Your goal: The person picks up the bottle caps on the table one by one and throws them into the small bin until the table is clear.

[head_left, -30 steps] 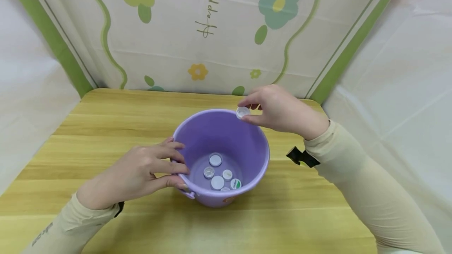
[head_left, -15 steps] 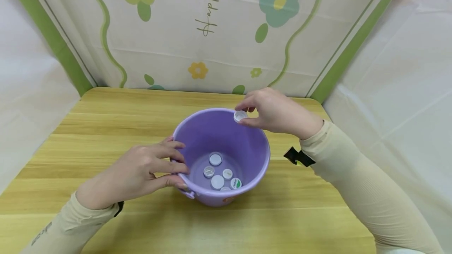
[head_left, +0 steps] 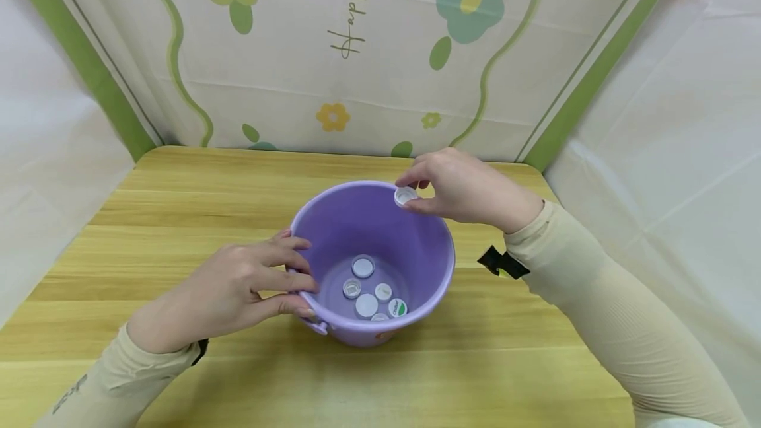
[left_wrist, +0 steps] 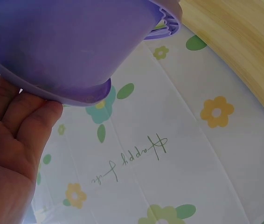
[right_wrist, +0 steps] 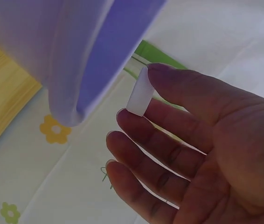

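A purple bucket [head_left: 380, 230] stands on the wooden table, tilted a little toward the head camera. My left hand [head_left: 238, 289] grips its left rim, fingers over the inside and thumb near the front. In the left wrist view the fingers [left_wrist: 43, 116] curl at the bucket's rim. My right hand [head_left: 464, 187] pinches a white bottle cap [head_left: 405, 197] between thumb and fingers, above the bucket's far right rim. The cap's hollow side shows in the head view; its ridged side [right_wrist: 141, 93] shows in the right wrist view. Several caps [head_left: 366, 306] lie on the bucket's floor, one with a green patch [head_left: 397, 308].
The wooden table [head_left: 178, 216] runs up to a white curtain [head_left: 285, 51] with printed flowers behind it. Plain white cloth [head_left: 672, 170] hangs at the right side, and more at the left. A handle peg [head_left: 321, 329] juts from the bucket's front left.
Over the last second the right hand has shifted slightly left and down with the cap, closer over the bucket's rim. Left hand and bucket stay where they were.
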A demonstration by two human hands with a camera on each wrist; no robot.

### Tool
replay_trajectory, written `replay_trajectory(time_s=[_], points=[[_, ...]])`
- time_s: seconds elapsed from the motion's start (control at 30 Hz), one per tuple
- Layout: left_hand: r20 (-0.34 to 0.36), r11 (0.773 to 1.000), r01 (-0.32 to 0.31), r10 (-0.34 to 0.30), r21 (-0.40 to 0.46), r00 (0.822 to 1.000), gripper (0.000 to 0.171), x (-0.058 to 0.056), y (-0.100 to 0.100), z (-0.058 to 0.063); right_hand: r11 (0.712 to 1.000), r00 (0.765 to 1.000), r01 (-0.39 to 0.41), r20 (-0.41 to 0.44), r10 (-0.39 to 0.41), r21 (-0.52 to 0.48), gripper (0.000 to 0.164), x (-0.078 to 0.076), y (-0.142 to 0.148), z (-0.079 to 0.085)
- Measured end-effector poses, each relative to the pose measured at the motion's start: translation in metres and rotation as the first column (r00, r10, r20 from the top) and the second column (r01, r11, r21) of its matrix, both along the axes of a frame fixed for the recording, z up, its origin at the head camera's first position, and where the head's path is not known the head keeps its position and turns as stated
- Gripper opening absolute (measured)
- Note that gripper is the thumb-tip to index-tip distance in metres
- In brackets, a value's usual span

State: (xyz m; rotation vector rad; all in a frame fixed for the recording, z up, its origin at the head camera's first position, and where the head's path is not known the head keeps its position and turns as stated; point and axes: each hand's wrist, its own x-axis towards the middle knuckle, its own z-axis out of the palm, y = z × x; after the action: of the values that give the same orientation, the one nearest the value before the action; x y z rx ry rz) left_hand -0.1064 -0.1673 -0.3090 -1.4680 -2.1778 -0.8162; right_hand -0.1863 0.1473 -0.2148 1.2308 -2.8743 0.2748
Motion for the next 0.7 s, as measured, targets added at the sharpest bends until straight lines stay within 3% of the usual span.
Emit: replay_trajectory(time_s=[0.27,0.57,0.7], points=[[-0.006,1.0,0.004,-0.004,-0.004,1.0,0.026,-0.001,0.0,0.001,0.998,0.999,0.041,0.014,-0.042,0.05,0.035,0.001,0.003,0.003],[0.002,1.0,0.0,0.0,-0.002,1.0,0.024,0.0,-0.002,0.001,0.997,0.997,0.071,-0.037,-0.072,-0.025,0.031,-0.005,0.022,0.013],[-0.001,1.0,0.001,-0.001,0.0,1.0,0.024,0.001,-0.001,0.0,0.985,0.985,0.17,-0.029,-0.171,-0.043,0.028,-0.01,0.04,0.019]])
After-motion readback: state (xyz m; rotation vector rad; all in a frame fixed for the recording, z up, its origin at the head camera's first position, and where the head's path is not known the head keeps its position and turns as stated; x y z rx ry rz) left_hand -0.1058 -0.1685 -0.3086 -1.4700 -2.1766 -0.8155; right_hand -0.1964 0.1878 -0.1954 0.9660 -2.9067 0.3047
